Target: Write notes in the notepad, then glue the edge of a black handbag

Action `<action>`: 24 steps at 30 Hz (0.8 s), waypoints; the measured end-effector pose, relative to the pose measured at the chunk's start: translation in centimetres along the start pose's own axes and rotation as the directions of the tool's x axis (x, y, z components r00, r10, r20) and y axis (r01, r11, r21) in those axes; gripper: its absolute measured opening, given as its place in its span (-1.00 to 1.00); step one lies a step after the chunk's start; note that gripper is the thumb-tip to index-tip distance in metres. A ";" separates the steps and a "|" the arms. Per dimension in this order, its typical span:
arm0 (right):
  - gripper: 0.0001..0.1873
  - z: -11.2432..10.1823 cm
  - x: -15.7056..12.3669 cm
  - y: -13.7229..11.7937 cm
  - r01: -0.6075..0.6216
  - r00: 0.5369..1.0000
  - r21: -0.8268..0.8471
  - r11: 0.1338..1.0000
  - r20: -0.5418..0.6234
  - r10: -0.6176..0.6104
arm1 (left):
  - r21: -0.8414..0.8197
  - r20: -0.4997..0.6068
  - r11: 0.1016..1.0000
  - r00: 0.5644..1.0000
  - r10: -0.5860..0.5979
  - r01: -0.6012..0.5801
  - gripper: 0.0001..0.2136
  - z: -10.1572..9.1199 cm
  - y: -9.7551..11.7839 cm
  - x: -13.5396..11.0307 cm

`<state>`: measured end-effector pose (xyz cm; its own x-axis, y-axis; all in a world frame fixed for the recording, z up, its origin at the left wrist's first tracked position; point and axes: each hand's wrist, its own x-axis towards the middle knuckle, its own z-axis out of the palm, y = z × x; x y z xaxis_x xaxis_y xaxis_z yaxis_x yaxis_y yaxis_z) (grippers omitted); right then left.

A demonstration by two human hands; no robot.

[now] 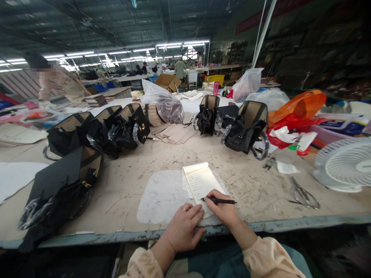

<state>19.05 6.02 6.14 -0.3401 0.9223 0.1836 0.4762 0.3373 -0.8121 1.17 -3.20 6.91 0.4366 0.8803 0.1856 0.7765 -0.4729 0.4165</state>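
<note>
My right hand [223,208] is closed around a black pen [227,201], its tip on the page of a small notepad [201,179]. Several lines of handwriting show on the page, and the top sheets are folded over at the far end. My left hand [185,226] lies at the pad's near left corner, fingers stretched out, a ring on one of them. It holds nothing that I can see. Under the notepad is a pale sheet with rounded corners [156,193], flat on the worn brown table [121,200].
Black handbags [63,185] with wrapped handles stand at left, and more [246,131] stand at back right. Scissors [304,195], a small clipper [269,163] and a white fan [344,164] lie to the right. Cardboard pieces [176,133] sit behind. A person [60,83] stands far left.
</note>
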 end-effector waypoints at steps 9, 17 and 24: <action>-0.81 0.0 0.1 -0.1 -0.018 1.000 -0.010 1.000 0.005 0.018 | -0.005 0.019 1.000 1.000 -0.009 0.009 -0.55 0.0 -0.1 0.2; -0.83 0.1 0.1 -0.1 -0.020 1.000 -0.013 1.000 0.006 0.020 | -0.014 0.026 1.000 1.000 -0.015 0.015 -0.56 0.0 0.0 0.1; -0.83 0.2 0.1 0.1 -0.016 1.000 -0.011 1.000 -0.018 0.015 | -0.003 0.021 1.000 1.000 -0.012 0.012 -0.56 0.1 -0.1 0.1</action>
<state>18.89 6.13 6.02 -0.3177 0.9307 0.1813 0.4906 0.3250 -0.8085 1.23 -3.07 6.83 0.4368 0.8848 0.1624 0.7804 -0.4625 0.4209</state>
